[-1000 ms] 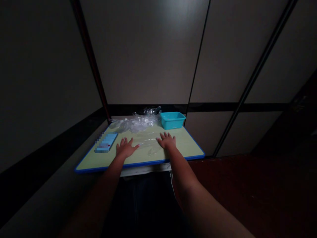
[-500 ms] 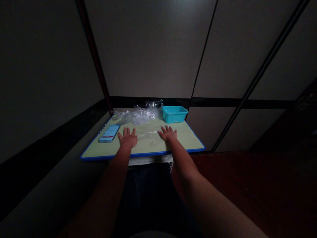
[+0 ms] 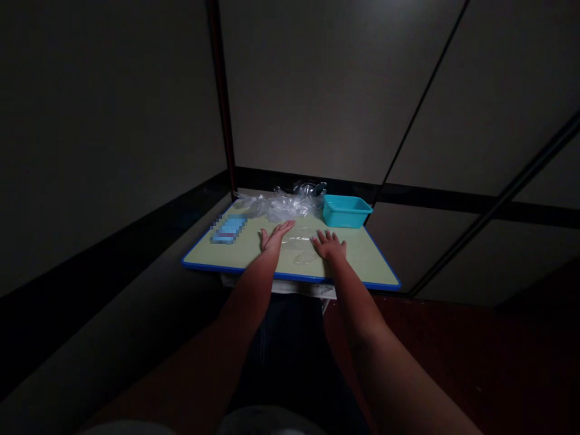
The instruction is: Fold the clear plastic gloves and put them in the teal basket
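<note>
A thin clear plastic bag [image 3: 299, 243] lies flat on the small table [image 3: 249, 257], between my two hands. My left hand [image 3: 274, 235] is at its left edge, turned on its side, with the thumb apart from the stretched fingers and nothing held. On the bag's right side, my right hand [image 3: 330, 245] lies palm down with its fingers spread. Behind them is a crumpled heap of clear plastic bags [image 3: 285, 205]. A turquoise basket [image 3: 347, 211] stands at the back right.
A phone [image 3: 229, 229], partly blurred out, lies on the left part of the table. Panelled walls [image 3: 308, 90] rise behind the table and on its left. The table has a blue edge. Dark red floor [image 3: 408, 338] shows at the lower right.
My left hand has turned from palm down onto its side and moved closer to the bag. My right hand stays flat. The whole view has shifted and tilted.
</note>
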